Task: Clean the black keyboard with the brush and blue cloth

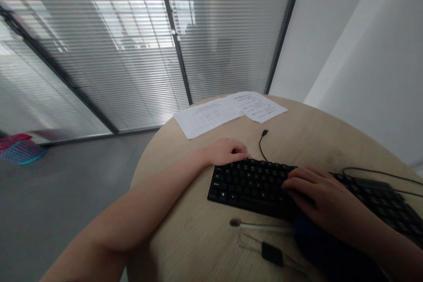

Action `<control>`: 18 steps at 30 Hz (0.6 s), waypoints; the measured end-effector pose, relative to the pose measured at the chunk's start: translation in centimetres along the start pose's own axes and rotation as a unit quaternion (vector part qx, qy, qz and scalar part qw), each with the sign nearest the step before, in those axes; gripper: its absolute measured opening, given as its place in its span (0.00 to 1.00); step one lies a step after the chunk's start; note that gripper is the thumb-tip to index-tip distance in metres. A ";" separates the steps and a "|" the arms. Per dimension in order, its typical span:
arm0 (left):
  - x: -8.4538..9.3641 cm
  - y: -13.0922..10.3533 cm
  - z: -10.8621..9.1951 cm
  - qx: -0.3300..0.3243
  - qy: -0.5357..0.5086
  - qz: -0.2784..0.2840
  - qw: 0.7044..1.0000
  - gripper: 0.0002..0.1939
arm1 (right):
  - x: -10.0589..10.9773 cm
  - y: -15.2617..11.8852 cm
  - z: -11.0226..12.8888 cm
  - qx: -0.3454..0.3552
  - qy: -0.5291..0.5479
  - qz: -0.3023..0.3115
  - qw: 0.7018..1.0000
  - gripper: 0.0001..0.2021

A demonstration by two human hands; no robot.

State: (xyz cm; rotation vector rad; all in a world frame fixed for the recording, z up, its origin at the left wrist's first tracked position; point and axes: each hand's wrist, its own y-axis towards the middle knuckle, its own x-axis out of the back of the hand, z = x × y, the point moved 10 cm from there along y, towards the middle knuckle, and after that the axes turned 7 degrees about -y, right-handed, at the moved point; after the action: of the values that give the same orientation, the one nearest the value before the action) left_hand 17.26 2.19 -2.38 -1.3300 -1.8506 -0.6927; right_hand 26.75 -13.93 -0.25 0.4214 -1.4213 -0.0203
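Observation:
A black keyboard point(253, 185) lies at a slant on the round wooden table. My left hand point(228, 151) rests at its far left corner, fingers curled in and thumb along the back edge, gripping it there. Over the keys near the middle is my right hand point(313, 189), its fingers reaching forward with the tips on or just above the keys; I see nothing held in it. A short black cable with a plug point(265, 133) lies behind the keyboard. In front are a thin white-handled brush point(251, 225) and a black clip with wire loops point(272, 254).
Two printed sheets point(211, 116) lie at the table's point(317, 130) far edge. A black cord point(380, 171) runs off to the right. Something dark blue point(317, 246) shows below my right wrist. Blinds behind glass, a white wall and a blue basket point(21, 152) on the floor surround the table.

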 end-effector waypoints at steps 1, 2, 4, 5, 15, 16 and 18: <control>0.0 0.0 0.0 0.000 -0.001 0.000 1.000 0.18 | 0.0 0.1 0.1 -0.001 -0.002 0.006 1.000 0.08; 0.1 0.0 -0.1 -0.002 -0.004 0.000 1.000 0.18 | 0.0 0.2 0.1 -0.002 -0.005 0.013 1.000 0.07; 0.1 0.1 -0.1 -0.008 -0.011 0.000 1.000 0.18 | 0.2 0.3 0.2 -0.003 -0.010 0.022 1.000 0.06; 0.1 0.1 -0.1 -0.010 -0.013 0.001 1.000 0.18 | 0.3 0.3 0.3 -0.003 -0.011 0.024 1.000 0.06; 0.2 0.7 0.2 -0.017 -0.010 0.000 1.000 0.19 | 1.2 0.7 0.3 -0.013 -0.020 0.030 0.999 0.09; 0.3 0.7 0.2 -0.017 -0.010 -0.002 1.000 0.18 | 1.2 0.7 0.3 -0.012 -0.019 0.031 0.999 0.09; 0.4 0.7 0.0 -0.019 -0.013 -0.005 1.000 0.18 | 1.2 0.8 0.3 -0.010 -0.012 0.036 0.999 0.08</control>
State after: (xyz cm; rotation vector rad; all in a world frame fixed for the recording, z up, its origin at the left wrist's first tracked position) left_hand 17.80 2.66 -2.06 -1.3610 -1.8743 -0.7211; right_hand 26.49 -13.62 1.14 0.3543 -1.4584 0.0186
